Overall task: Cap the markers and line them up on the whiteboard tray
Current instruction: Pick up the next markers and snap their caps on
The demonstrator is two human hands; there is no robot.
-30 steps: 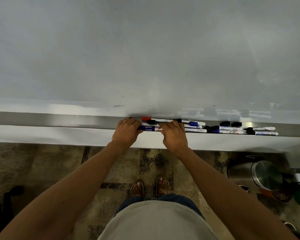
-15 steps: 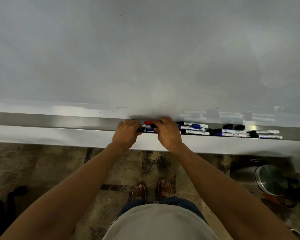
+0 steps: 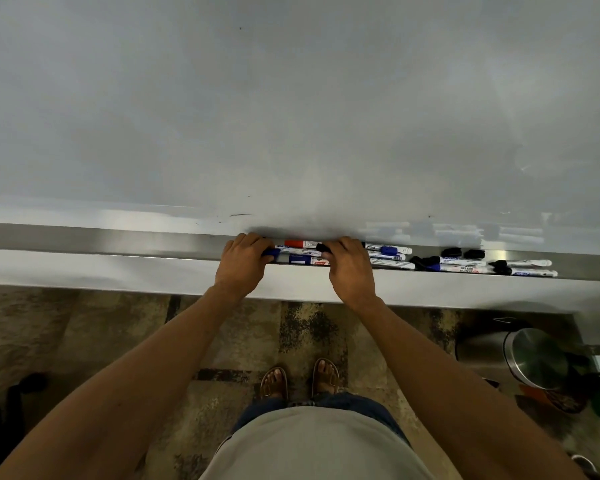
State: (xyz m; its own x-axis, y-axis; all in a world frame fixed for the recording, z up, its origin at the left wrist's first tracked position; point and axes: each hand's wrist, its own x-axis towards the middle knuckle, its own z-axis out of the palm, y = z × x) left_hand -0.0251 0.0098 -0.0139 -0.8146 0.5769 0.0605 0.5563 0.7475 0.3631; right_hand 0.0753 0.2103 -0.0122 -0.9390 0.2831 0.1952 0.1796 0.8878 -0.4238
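A metal whiteboard tray runs across the view under the white board. My left hand and my right hand rest on the tray's front edge, their fingers curled over a bundle of markers lying lengthwise between them. In that bundle I see a red-capped marker at the back, a blue-capped marker at the front and a blue end at my left fingertips. More markers lie just right of my right hand. Two loose black caps and further markers lie farther right.
The whiteboard fills the upper half of the view. Below the tray is a patterned carpet with my sandalled feet. A steel bin stands on the floor at the right, and a dark object sits at the far left.
Both hands have drawn slightly apart along the tray, so more of the red and blue markers shows between them. The view has shifted a little.
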